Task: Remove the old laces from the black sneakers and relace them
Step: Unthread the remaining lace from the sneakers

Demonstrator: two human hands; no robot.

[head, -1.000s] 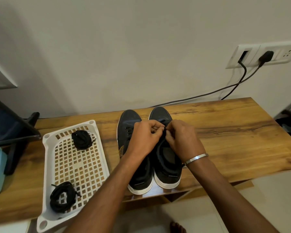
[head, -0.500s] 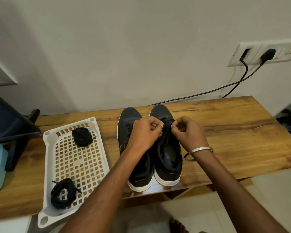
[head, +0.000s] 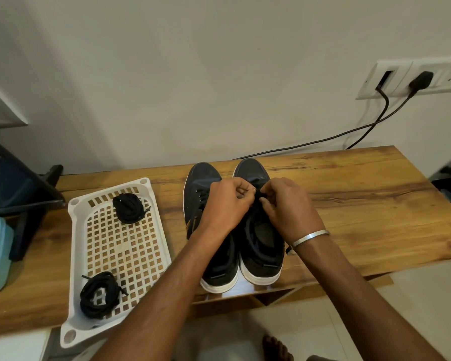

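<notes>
Both hands work at the throat of the right-hand sneaker [head: 262, 230]: the left hand [head: 225, 204] reaches across its neighbour with fingers curled and tips pinched together, and the right hand [head: 288, 207] meets it from the other side, fingertips likewise pinched on what looks like the black lace [head: 255, 220] near the upper eyelets, though the exact strand each grips is hidden between the knuckles. Working with two hands that close together makes sense, since one can steady the lace while the other picks it loose. The pair stands side by side, touching, toes toward the wall and heels at the near edge of the wooden table [head: 362, 204], which puts the openings within easy reach. The left-hand sneaker [head: 201, 194] shows its lace threaded, so I judge the removal is at an early stage. To the left, a white perforated tray [head: 110, 246] holds two coiled black lace bundles, one at the far end [head: 130, 207] and one at the near end [head: 99, 295], probably the replacements kept apart so they do not tangle.
</notes>
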